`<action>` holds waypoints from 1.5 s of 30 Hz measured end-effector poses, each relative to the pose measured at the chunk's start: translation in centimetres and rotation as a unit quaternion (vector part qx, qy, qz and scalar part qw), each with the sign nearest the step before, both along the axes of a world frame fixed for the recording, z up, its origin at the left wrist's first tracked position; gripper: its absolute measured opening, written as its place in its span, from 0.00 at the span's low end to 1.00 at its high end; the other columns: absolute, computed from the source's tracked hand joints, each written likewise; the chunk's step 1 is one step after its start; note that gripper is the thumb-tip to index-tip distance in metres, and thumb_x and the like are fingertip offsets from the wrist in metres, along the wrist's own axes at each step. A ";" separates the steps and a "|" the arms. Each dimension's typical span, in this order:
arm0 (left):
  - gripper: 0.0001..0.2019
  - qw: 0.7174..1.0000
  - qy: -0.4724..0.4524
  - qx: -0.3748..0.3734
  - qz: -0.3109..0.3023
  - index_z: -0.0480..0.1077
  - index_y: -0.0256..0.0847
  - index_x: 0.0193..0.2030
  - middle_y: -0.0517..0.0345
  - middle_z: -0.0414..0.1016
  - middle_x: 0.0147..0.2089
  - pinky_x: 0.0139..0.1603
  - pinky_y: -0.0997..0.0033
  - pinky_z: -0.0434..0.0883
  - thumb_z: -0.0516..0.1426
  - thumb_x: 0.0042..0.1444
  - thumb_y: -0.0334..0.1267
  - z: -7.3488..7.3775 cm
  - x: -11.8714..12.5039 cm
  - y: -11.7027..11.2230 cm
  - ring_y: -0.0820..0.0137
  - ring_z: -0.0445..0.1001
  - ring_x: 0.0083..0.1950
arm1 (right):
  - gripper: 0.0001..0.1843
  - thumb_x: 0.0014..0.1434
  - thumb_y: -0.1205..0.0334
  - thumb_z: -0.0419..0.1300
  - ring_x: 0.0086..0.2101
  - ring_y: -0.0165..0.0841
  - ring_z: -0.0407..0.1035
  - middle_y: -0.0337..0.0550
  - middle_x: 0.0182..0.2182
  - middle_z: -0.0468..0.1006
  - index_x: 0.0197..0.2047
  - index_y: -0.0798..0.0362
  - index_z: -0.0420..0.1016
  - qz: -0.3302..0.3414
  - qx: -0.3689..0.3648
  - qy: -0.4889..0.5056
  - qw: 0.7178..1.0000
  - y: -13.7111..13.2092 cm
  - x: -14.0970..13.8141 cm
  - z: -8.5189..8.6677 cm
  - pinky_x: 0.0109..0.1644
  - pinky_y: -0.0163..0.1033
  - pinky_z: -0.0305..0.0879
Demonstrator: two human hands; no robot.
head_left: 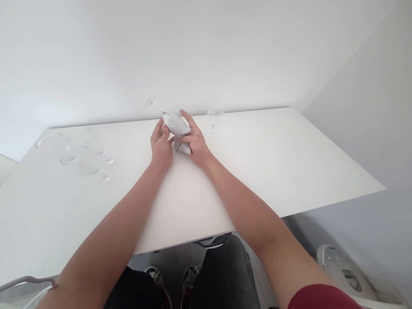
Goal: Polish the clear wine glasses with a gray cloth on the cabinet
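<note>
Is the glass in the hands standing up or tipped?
Tipped: the wine glass slants, with its foot at upper left and its bowl lower right.

Table point(268, 153) against back wall point(209, 31). Glass cluster point(74, 155) on table's left part. Single glass point(215, 118) near back edge, right of held glass point(175, 123). Latter between left fingers point(158, 131) and right fingers point(189, 118), foot leftward, cloth point(183, 146) below bowl. Appliance point(341, 270) right of table, lower. Shoes point(191, 276) below front edge.
</note>
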State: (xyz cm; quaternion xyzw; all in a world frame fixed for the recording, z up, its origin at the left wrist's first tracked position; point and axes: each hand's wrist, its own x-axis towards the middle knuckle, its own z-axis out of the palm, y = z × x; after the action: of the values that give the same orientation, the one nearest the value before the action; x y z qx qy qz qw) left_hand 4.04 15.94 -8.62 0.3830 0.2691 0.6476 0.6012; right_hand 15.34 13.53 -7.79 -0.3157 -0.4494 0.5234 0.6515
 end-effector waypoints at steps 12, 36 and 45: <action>0.21 1.000 0.022 0.007 0.007 0.80 0.52 0.55 0.52 0.82 0.57 0.45 0.70 0.74 0.72 0.57 0.52 -0.1 0.1 -0.1 0.61 0.80 0.58 | 0.48 0.45 0.70 0.58 0.34 0.30 0.73 0.40 0.52 0.81 0.71 0.43 0.65 -0.030 0.023 -0.042 0.998 0.0 -0.1 -0.2 0.32 0.33 0.75; 0.27 0.997 0.061 0.038 -0.002 0.76 0.55 0.63 0.52 0.79 0.64 0.50 0.68 0.77 0.70 0.59 0.57 -0.4 -0.1 -0.1 0.58 0.77 0.64 | 0.48 0.45 0.69 0.59 0.31 0.31 0.69 0.38 0.44 0.80 0.72 0.43 0.64 -0.020 0.062 -0.019 0.998 0.4 -0.1 -0.8 0.30 0.35 0.72; 0.22 0.997 0.025 0.044 -0.052 0.81 0.47 0.51 0.49 0.80 0.61 0.53 0.67 0.76 0.62 0.65 0.62 -0.4 0.0 0.3 0.58 0.78 0.63 | 0.44 0.43 0.69 0.58 0.32 0.31 0.70 0.40 0.46 0.80 0.67 0.46 0.69 -0.054 0.054 -0.030 0.997 0.4 -0.2 -0.7 0.29 0.34 0.69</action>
State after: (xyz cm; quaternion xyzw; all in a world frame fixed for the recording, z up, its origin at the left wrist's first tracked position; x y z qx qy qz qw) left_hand 4.06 16.23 -9.07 0.4384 0.2355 0.6170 0.6096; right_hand 15.15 13.88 -8.48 -0.3191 -0.4788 0.4530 0.6810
